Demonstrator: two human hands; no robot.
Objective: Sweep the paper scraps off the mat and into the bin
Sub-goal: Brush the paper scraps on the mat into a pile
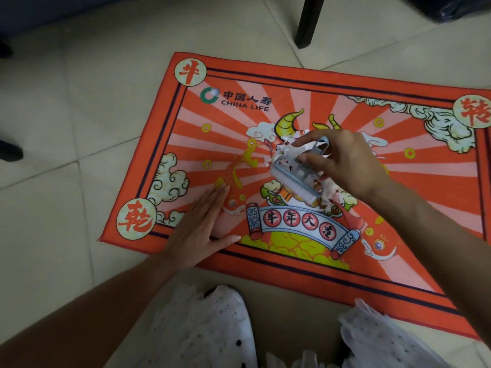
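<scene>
A red printed mat [233,128] lies on the tiled floor. White paper scraps [328,199] are heaped near its middle, partly hidden by the brush and my right hand. My right hand [345,160] grips a pale blue scrubbing brush [295,181] by its handle, white bristles down and tilted, right over the scraps. My left hand [202,229] rests flat with straight fingers on the mat's near left part. No bin is in view.
A dark furniture leg [308,22] stands on the tiles beyond the mat's far edge. A dark object [457,6] sits at the top right. White dotted fabric [212,333] of my clothing fills the bottom. Beige floor tiles [66,128] surround the mat.
</scene>
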